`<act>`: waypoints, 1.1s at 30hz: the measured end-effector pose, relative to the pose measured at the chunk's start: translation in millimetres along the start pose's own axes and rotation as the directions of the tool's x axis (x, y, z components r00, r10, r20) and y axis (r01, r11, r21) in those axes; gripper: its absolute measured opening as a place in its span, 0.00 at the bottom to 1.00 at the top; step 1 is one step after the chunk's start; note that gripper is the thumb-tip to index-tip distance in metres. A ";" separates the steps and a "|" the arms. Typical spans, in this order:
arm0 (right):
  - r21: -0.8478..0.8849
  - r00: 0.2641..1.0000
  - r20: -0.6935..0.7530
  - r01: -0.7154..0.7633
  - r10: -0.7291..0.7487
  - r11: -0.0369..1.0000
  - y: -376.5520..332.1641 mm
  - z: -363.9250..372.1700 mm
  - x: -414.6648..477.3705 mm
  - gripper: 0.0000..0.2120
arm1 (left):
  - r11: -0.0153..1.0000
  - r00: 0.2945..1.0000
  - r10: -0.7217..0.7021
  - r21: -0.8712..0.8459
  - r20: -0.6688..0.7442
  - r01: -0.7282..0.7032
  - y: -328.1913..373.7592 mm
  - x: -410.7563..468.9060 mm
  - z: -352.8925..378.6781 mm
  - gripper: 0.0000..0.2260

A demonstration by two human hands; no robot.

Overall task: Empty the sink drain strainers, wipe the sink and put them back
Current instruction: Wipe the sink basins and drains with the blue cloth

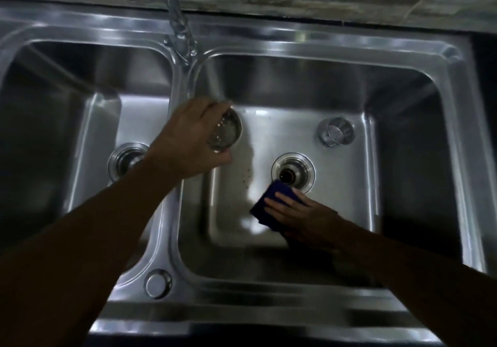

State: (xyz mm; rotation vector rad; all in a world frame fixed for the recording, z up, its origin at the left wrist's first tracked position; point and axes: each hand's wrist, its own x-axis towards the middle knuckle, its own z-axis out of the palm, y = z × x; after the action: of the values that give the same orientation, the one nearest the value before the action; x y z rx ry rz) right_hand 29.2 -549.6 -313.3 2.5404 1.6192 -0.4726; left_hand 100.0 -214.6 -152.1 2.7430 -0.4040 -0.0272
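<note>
While looking down past the near rim of the sink, first a round cap set in the front of the divider. Further in, right hand laid flat, fingers straight, pressing a blue cloth onto the basin floor just beside the open right drain. Soft and limp, probably damp; better pushed under a flat palm than pinched. Crumbs scattered left of that drain, not yet wiped.

Beyond, left hand curled round a strainer, held clear of the floor near the divider, perforated wall showing. Light, stiff, thin steel, likely slick when wet; safest gripped by the rim. Left drain half hidden behind the forearm.

Farther back, a second strainer, by the look of it, lying loose in the right basin, well apart from its drain; to be lifted by the rim. Farthest, the faucet.
</note>
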 end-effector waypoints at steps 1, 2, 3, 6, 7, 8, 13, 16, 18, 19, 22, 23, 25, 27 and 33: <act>0.046 0.997 -0.010 -0.074 0.075 0.996 -2.6 -2.7 13.8 0.31 | 1.000 1.000 0.001 0.011 -0.014 -0.001 -5.3 3.0 1.8 0.40; 0.092 0.985 -0.010 -0.170 0.172 0.981 -2.7 -6.8 28.1 0.31 | 1.000 1.000 0.002 0.024 -0.024 -0.002 -9.1 4.6 4.3 0.40; 0.125 0.963 0.001 -0.266 0.268 0.956 0.2 -12.1 42.4 0.31 | 0.999 0.999 0.003 0.032 -0.033 -0.002 -11.6 5.2 7.1 0.40; 0.147 0.905 0.014 -0.422 0.425 0.894 26.4 -28.4 74.9 0.32 | 1.000 0.997 -0.007 0.011 -0.073 0.008 -17.5 6.4 14.8 0.40; 0.142 0.891 0.012 -0.451 0.454 0.881 37.6 -33.7 83.1 0.32 | 1.000 0.996 -0.005 0.005 -0.085 0.005 -19.1 7.5 16.1 0.41; 0.150 0.875 0.009 -0.480 0.484 0.864 49.0 -38.3 91.7 0.32 | 1.000 0.996 -0.004 0.004 -0.090 0.005 -20.6 8.6 17.1 0.41; 0.269 0.781 0.058 -0.612 0.621 0.744 75.9 -53.9 132.1 0.32 | 0.999 0.993 0.013 0.042 -0.115 -0.008 -23.7 10.8 19.8 0.40; 0.195 0.863 0.058 -0.503 0.502 0.842 52.3 -53.3 133.8 0.35 | 0.999 0.993 0.009 0.033 -0.122 -0.005 -23.0 10.6 20.6 0.40; 0.177 0.928 0.055 -0.372 0.368 0.911 22.7 -50.9 138.9 0.37 | 0.999 0.990 0.014 0.035 -0.142 -0.009 -22.5 11.3 21.1 0.39; 0.168 0.952 0.060 -0.307 0.301 0.937 6.5 -49.2 142.8 0.38 | 0.999 0.989 0.019 0.046 -0.144 -0.013 -22.7 11.7 21.4 0.39; 0.129 0.990 0.075 -0.132 0.123 0.983 -36.7 -40.9 137.9 0.40 | 0.996 0.990 0.033 0.082 -0.137 -0.022 -23.9 11.9 23.0 0.39; 0.130 0.995 0.073 -0.078 0.069 0.988 -44.5 -36.5 128.1 0.39 | 0.996 0.990 0.034 0.087 -0.140 -0.022 -24.3 11.9 23.2 0.39; 0.128 0.996 0.070 0.045 -0.054 0.991 -47.0 -25.8 99.3 0.35 | 0.994 0.990 0.043 0.103 -0.138 -0.029 -24.0 12.0 22.1 0.39; 0.080 0.988 0.083 0.122 -0.128 0.989 -35.0 -16.7 62.7 0.32 | 0.983 0.992 0.054 0.180 -0.111 -0.033 -19.3 11.1 21.0 0.39; -0.057 0.989 0.131 -0.060 0.067 0.997 38.1 5.7 -83.8 0.34 | 0.878 0.970 -0.153 0.476 0.188 0.046 46.9 -1.4 50.1 0.33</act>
State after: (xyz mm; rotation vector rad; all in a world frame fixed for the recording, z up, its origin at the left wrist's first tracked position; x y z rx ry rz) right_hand 29.6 -640.2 -296.4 2.4567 1.4810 -0.5709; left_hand 82.1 -273.8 -182.1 3.2565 -0.3640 -0.3033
